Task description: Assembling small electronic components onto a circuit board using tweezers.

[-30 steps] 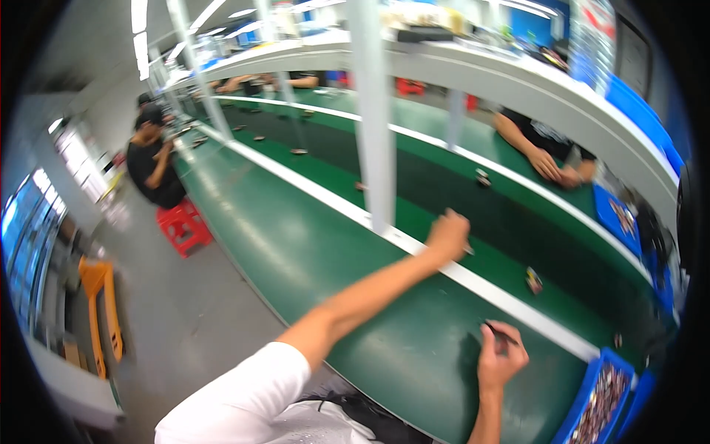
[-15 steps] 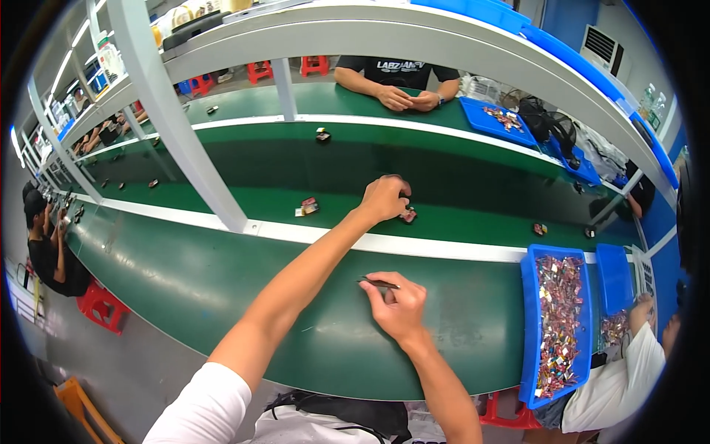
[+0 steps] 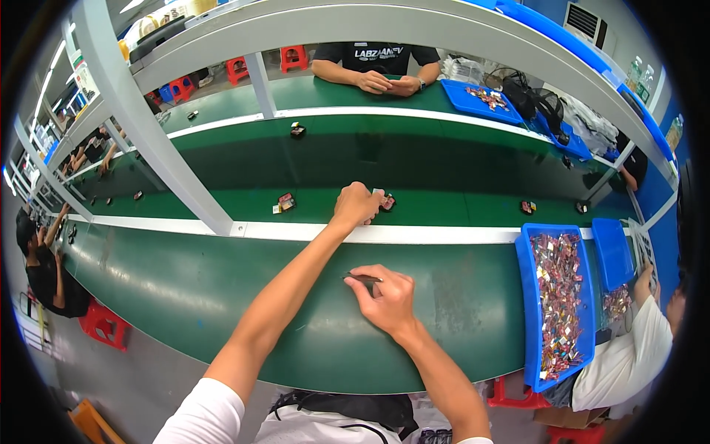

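Note:
My left hand (image 3: 356, 203) reaches over the white rail to the green conveyor. Its fingers are bent closed at a small red-and-black electronic part (image 3: 388, 202) with a white piece on it; the fingertips are partly hidden behind the hand. Nearer to me, above the green worktop, my right hand (image 3: 390, 300) is closed on dark tweezers (image 3: 364, 277), whose tip points left. A similar part (image 3: 285, 202) with a white tag lies on the conveyor to the left of my left hand.
A blue tray (image 3: 526, 311) full of small parts stands at the right worktop edge. More parts (image 3: 527, 207) lie along the conveyor. A grey post (image 3: 159, 122) rises at the left, under an overhead shelf beam (image 3: 355, 28). Co-workers sit opposite and at both sides.
My left hand has come down onto the part, its fingers closing in beside it. The right hand keeps the tweezers in much the same pose. The whole view has shifted slightly.

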The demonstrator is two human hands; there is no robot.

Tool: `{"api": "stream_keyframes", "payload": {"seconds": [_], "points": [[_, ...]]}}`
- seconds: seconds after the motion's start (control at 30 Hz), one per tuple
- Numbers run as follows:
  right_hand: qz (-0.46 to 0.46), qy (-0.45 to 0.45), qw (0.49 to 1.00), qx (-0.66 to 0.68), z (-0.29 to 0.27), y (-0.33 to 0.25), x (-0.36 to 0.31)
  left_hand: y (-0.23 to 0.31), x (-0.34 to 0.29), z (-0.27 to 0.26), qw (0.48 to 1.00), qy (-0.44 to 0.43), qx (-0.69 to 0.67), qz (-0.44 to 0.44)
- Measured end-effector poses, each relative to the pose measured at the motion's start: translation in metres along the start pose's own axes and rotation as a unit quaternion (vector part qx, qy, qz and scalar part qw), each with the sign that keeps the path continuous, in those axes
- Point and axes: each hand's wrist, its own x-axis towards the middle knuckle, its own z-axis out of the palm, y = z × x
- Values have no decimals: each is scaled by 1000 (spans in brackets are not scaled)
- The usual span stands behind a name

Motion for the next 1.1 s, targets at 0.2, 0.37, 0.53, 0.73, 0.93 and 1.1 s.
{"api": "stream_keyframes", "payload": {"seconds": [0.2, 0.37, 0.53, 0.73, 0.93, 1.1], "points": [[6, 4, 1000, -10, 0, 1, -2, 0, 16, 7, 999, 40, -5, -16], [8, -8, 1000, 1, 6, -5, 0, -22, 31, 9, 992, 130, 8, 7], [45, 13, 999, 21, 3, -2, -2, -18, -12, -10, 983, 32, -172, 61], [200, 30, 959, 200, 1, -2, -3, -56, -104, -56, 976, -7, -209, 56], [332, 10, 868, 370, -7, -9, 6, -66, -177, -66, 972, -3, -235, 20], [281, 15, 912, 298, 2, -12, 0, -76, -185, -51, 962, 14, -258, 84]]}}
